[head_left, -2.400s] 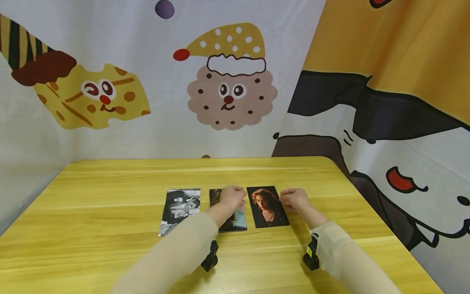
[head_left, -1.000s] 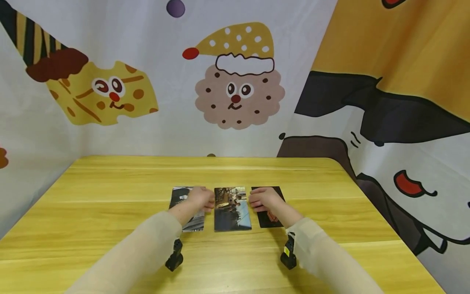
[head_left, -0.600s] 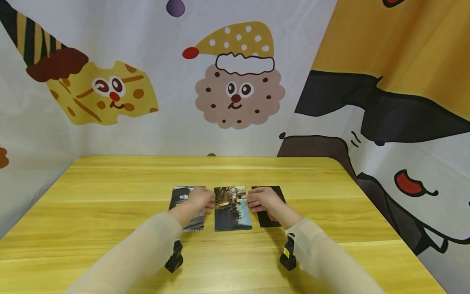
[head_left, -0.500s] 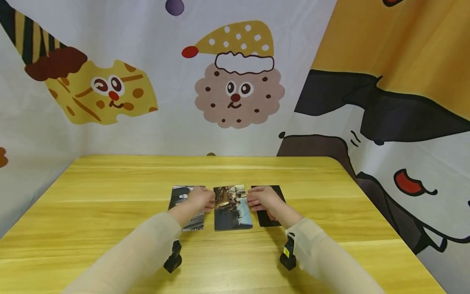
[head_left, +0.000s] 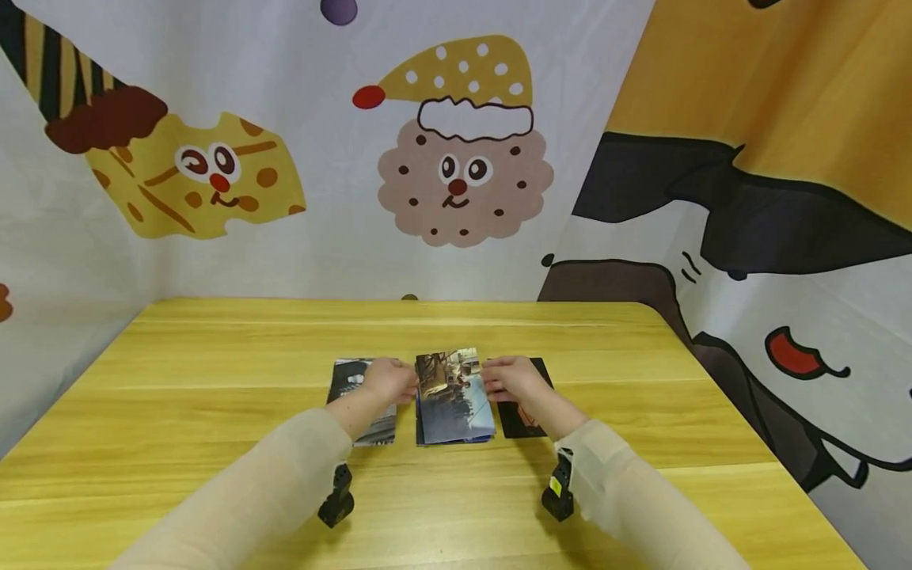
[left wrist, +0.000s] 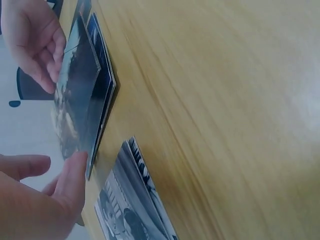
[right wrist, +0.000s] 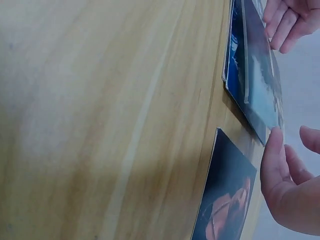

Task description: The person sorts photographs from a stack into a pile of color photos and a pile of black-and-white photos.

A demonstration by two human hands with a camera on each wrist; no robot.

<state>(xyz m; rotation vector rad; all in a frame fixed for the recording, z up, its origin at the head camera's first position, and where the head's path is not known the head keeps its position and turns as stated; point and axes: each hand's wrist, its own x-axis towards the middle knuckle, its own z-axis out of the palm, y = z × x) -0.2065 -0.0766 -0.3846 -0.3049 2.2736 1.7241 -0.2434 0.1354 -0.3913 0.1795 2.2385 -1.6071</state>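
A ship-scene photo card (head_left: 452, 404) is raised at the middle of the table, above other cards (right wrist: 235, 60) in its stack. Its left edge meets the fingertips of my left hand (head_left: 388, 381), its right edge those of my right hand (head_left: 514, 378). Both wrist views show the fingers fairly straight and the thumbs apart from the card. Under my left hand lies a small stack of black-and-white photo cards (left wrist: 135, 205), partly hidden in the head view. A dark portrait card (right wrist: 225, 200) lies flat beneath my right hand, mostly covered in the head view.
Yellow wood-grain table (head_left: 214, 412) surrounds the cards. Behind it hangs a curtain (head_left: 328, 261) printed with cartoon food. Black wrist cameras sit on my left (head_left: 336, 497) and right (head_left: 558, 487) wrists.
Both hands have shifted left from the middle stack and right portrait to either side of the middle stack. Its top card has since risen between them, uncovering cards below.
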